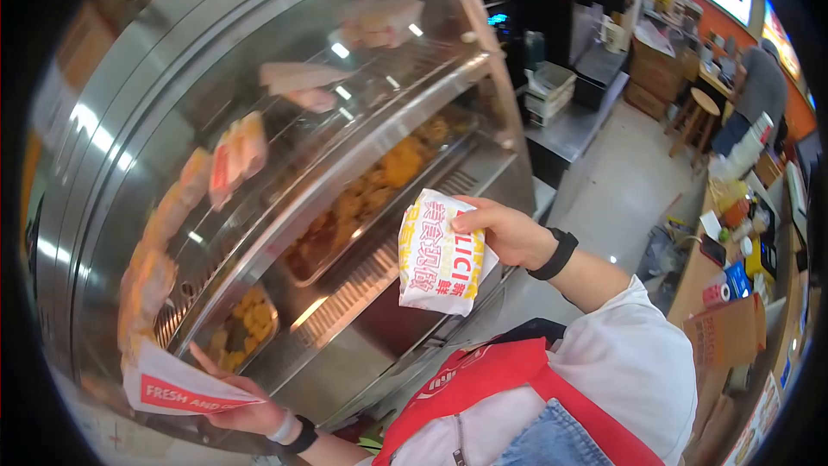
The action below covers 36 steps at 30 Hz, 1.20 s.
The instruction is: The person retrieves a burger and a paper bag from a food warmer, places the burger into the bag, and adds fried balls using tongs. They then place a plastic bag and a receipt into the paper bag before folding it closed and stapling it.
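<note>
My right hand (pixel 509 231) is closed around a wrapped burger (pixel 442 255) in white paper with red and yellow print, held in front of the display warmer (pixel 379 168). At the lower left, my left hand (pixel 246 414) grips a white and red paper bag (pixel 177 387) marked "FRESH AND", its index finger stretched out along the warmer's lower edge. Inside the warmer, several wrapped items (pixel 239 158) lie on the upper rack. Below them, a tray of fried food (pixel 379 181) and a smaller tray of yellow pieces (pixel 250 324) sit behind the slatted ledge.
On the right runs a wooden counter (pixel 681 289) crowded with cups, packets and a cardboard box (pixel 724 332). A person in a grey shirt (pixel 761 82) stands at the far end, near a wooden stool (pixel 697 108). A metal worktop (pixel 573 129) with white baskets stands beyond the warmer.
</note>
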Tool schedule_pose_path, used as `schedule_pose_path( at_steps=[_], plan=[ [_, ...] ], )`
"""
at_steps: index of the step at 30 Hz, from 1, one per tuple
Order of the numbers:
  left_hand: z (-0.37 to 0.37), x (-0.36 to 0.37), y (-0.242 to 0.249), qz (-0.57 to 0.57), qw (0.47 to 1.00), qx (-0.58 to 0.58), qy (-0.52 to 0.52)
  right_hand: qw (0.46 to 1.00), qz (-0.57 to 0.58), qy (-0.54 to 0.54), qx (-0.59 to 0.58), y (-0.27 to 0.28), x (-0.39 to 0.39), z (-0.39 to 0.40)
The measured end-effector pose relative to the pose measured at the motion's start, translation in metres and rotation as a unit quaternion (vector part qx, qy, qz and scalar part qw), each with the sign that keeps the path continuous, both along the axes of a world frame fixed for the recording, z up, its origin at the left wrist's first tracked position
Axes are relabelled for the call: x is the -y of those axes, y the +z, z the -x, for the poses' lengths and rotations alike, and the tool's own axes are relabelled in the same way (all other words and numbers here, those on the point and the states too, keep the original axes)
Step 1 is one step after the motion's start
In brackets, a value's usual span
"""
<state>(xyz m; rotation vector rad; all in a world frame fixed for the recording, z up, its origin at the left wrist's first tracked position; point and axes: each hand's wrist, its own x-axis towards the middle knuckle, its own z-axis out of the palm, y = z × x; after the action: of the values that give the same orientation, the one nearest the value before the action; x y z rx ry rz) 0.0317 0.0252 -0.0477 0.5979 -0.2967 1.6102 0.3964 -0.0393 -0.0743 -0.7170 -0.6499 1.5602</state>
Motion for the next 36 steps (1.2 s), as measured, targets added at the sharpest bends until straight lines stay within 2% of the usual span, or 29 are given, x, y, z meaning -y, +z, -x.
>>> schedule_pose_path(
  at_steps=[1, 2, 3, 5, 7, 9, 10, 11, 14, 15, 17, 21, 23, 29, 32, 33, 35, 36],
  plan=[
    [-0.027, 0.006, -0.001, 0.039, 0.994, -0.043, 0.094, 0.999, -0.014, -0.02, -0.029, -0.003, 0.009, -0.013],
    [-0.058, 0.012, -0.011, -0.034, 0.989, 0.068, -0.125, 0.998, -0.023, -0.05, -0.027, -0.007, 0.017, -0.027],
    [-0.079, 0.011, -0.021, -0.053, 0.969, 0.069, -0.229, 0.997, -0.02, -0.064, -0.03, -0.013, 0.023, -0.041],
    [-0.099, 0.005, -0.065, 0.058, 0.957, 0.017, -0.285, 0.982, -0.032, -0.111, -0.15, -0.024, 0.033, -0.071],
    [-0.166, 0.02, -0.06, 0.14, 0.932, 0.005, -0.333, 0.962, -0.076, -0.146, -0.219, -0.025, 0.048, -0.097],
    [-0.221, 0.032, -0.057, 0.167, 0.891, -0.046, -0.419, 0.937, -0.074, -0.191, -0.282, -0.027, 0.073, -0.123],
    [-0.249, 0.039, -0.051, 0.169, 0.855, -0.012, -0.49, 0.933, -0.081, -0.209, -0.281, -0.027, 0.087, -0.133],
    [-0.274, 0.048, -0.047, 0.165, 0.835, -0.034, -0.524, 0.924, -0.087, -0.25, -0.276, -0.026, 0.104, -0.142],
    [-0.337, 0.071, -0.054, 0.166, 0.828, -0.149, -0.514, 0.904, -0.106, -0.339, -0.237, -0.028, 0.154, -0.162],
    [-0.355, 0.073, -0.058, 0.161, 0.793, -0.171, -0.563, 0.902, -0.11, -0.364, -0.206, -0.03, 0.172, -0.166],
    [-0.401, 0.086, -0.065, 0.159, 0.766, -0.203, -0.589, 0.88, -0.116, -0.431, -0.16, -0.033, 0.203, -0.167],
    [-0.47, 0.135, -0.066, 0.142, 0.663, -0.21, -0.705, 0.823, -0.095, -0.553, -0.092, -0.049, 0.253, -0.16],
    [-0.497, 0.157, -0.066, 0.12, 0.642, -0.252, -0.714, 0.777, -0.091, -0.612, -0.118, -0.053, 0.273, -0.158],
    [-0.571, 0.208, -0.085, 0.105, 0.525, -0.304, -0.788, 0.696, -0.07, -0.705, -0.117, -0.075, 0.32, -0.17],
    [-0.606, 0.226, -0.1, 0.069, 0.454, -0.288, -0.84, 0.688, -0.036, -0.716, -0.116, -0.071, 0.331, -0.182],
    [-0.618, 0.228, -0.105, 0.06, 0.43, -0.268, -0.86, 0.667, -0.038, -0.736, -0.113, -0.073, 0.335, -0.187],
    [-0.643, 0.241, -0.103, 0.04, 0.378, -0.24, -0.893, 0.651, 0.018, -0.759, 0.0, -0.079, 0.347, -0.203],
    [-0.654, 0.247, -0.097, 0.024, 0.377, -0.236, -0.895, 0.654, 0.043, -0.755, 0.014, -0.078, 0.356, -0.209]
  ],
)
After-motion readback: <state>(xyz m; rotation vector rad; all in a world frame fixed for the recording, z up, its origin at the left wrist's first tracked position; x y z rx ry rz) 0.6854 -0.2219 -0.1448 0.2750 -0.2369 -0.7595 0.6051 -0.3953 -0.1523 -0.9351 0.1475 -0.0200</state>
